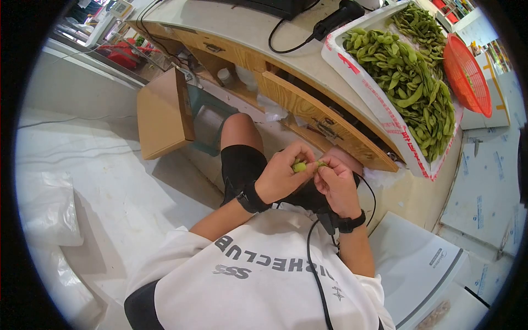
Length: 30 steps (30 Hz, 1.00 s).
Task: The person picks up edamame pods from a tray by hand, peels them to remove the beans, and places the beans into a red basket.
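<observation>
A green soybean pod (299, 166) shows between the fingers of my left hand (281, 175), which is closed on it. My right hand (337, 190) pinches the pod's other end close by, with thumb and forefinger pressed together. The fingers partly cover the pod, so whether it is split cannot be seen. Both hands are above my lap. To their upper right, a white foam box (366, 80) is heaped with green soybean pods (407, 82).
A red plastic basket (466, 74) rests on the foam box's right side. A pulled-out wooden drawer (324, 118) juts near my knees. On the counter lies a black handheld scanner (336, 19). A cardboard box (164, 115) stands left; a white appliance (412, 264) is lower right.
</observation>
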{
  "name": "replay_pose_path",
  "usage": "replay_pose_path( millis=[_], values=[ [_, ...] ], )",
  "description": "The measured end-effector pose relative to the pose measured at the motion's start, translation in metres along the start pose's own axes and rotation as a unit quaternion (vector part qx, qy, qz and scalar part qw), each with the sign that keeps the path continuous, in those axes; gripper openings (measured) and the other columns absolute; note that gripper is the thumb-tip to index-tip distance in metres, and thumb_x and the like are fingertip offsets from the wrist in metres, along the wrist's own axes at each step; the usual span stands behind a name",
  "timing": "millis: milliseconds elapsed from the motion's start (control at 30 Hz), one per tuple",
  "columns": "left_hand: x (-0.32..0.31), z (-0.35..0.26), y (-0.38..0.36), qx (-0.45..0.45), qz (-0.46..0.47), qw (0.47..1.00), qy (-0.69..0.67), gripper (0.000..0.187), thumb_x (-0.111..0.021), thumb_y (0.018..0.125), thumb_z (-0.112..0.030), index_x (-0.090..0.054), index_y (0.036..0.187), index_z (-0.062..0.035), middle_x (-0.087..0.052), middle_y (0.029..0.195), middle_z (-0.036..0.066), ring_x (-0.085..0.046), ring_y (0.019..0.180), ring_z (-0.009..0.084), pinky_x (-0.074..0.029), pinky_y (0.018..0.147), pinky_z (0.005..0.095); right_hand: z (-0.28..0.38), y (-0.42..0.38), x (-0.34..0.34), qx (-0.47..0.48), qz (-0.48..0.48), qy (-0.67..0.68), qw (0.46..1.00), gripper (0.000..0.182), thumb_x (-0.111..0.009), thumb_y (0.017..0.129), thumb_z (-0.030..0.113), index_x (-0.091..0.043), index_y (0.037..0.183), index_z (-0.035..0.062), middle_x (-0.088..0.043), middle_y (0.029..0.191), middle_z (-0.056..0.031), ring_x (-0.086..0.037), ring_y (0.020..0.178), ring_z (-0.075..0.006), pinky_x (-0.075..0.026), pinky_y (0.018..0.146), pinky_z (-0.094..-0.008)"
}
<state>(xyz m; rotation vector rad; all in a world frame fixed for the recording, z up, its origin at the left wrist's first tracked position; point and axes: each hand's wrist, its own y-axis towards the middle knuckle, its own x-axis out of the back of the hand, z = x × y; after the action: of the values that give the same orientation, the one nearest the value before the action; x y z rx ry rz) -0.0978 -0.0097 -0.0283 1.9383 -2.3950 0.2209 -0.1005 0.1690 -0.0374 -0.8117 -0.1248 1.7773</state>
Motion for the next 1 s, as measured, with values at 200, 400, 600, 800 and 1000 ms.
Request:
replay_pose_path(
  millis=[200,400,600,800,1000],
  values=[
    [-0.003,0.002,-0.001,-0.058,-0.009,0.997,0.049,0.018,-0.067,0.087,-0.008,-0.052,0.096,-0.0045,-0.055,0.079,0.003,-0.051,0.070,0.0083,-0.044,0.062,0.0238,-0.007,0.003,-0.001,0.004,-0.006,0.055,0.998,0.009,-0.052,0.093,0.008,-0.059,0.097,0.0037,-0.058,0.073,-0.0008,-0.048,0.056,-0.0051,-0.035,0.050,-0.0178],
    [0.009,0.006,0.002,-0.023,-0.042,0.998,-0.044,0.016,-0.063,0.090,-0.007,-0.049,0.097,-0.0043,-0.056,0.080,0.001,-0.053,0.071,0.0062,-0.043,0.061,0.0210,0.010,-0.008,-0.006,0.033,-0.045,0.067,0.996,0.015,-0.052,0.096,0.012,-0.060,0.104,0.0018,-0.056,0.075,-0.0010,-0.045,0.057,-0.0041,-0.034,0.050,-0.0179],
    [0.011,0.010,0.001,-0.011,-0.006,0.999,-0.050,0.016,-0.061,0.092,-0.007,-0.047,0.098,-0.0050,-0.053,0.082,0.000,-0.050,0.071,0.0049,-0.042,0.062,0.0198,0.021,-0.020,-0.024,0.184,-0.108,-0.166,0.963,0.016,-0.062,0.092,0.010,-0.066,0.103,-0.0007,-0.052,0.075,0.0021,-0.046,0.063,-0.0062,-0.036,0.055,-0.0195],
    [0.006,-0.001,-0.005,-0.032,0.000,0.996,-0.082,0.015,-0.058,0.094,-0.007,-0.045,0.101,-0.0057,-0.050,0.086,0.000,-0.048,0.075,0.0048,-0.041,0.064,0.0187,-0.005,-0.005,-0.028,0.309,-0.067,-0.288,0.904,0.027,-0.069,0.086,0.009,-0.066,0.110,-0.0005,-0.053,0.074,-0.0005,-0.045,0.064,-0.0071,-0.035,0.057,-0.0197],
    [-0.003,0.001,-0.014,-0.065,-0.032,0.988,-0.139,0.014,-0.056,0.095,-0.006,-0.044,0.102,-0.0054,-0.052,0.090,0.001,-0.050,0.078,0.0052,-0.042,0.067,0.0189,-0.014,-0.011,-0.042,0.183,-0.065,-0.016,0.981,0.027,-0.063,0.093,0.015,-0.063,0.115,0.0006,-0.056,0.077,0.0018,-0.043,0.060,-0.0025,-0.032,0.052,-0.0158]
  ],
)
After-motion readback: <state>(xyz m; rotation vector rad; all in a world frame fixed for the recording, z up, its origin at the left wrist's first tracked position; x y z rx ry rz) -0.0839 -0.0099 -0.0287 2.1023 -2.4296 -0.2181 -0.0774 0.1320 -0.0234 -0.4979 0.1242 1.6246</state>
